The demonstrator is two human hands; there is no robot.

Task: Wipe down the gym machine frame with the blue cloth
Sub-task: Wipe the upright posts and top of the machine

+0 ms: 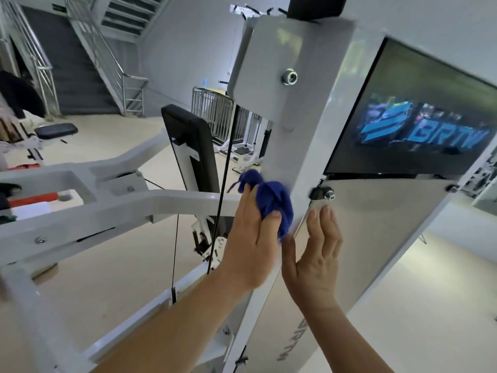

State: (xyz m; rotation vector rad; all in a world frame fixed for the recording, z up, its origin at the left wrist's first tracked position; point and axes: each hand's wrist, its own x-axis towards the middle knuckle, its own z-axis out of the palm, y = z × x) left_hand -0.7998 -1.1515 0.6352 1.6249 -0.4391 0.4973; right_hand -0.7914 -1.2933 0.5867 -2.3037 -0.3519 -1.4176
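One wide-angle head-worn view here, tilted, looking forward and slightly down, right up close against the gym machine frame (304, 157), the staircase (80, 63) well back at upper left, no second view sharing anything.

Clearance at the upright post: open face above the cloth, fittings crowding both edges.

The face of the upright post (293, 146) is bare from the blue cloth (273, 201) up to the bracket plate (271, 57), whose raised lower edge and protruding bolt (289, 76) stop a flat pass. At the post's right edge a black clip with nut (321, 194) juts out just above the right hand (314, 255), which lies flat on the pale lower panel (382, 227). Off the post's left edge there is open air beside the left hand (250, 243), bounded by a taut black cable (225, 181) and the white arm beam (161, 204) reaching in at cloth height.
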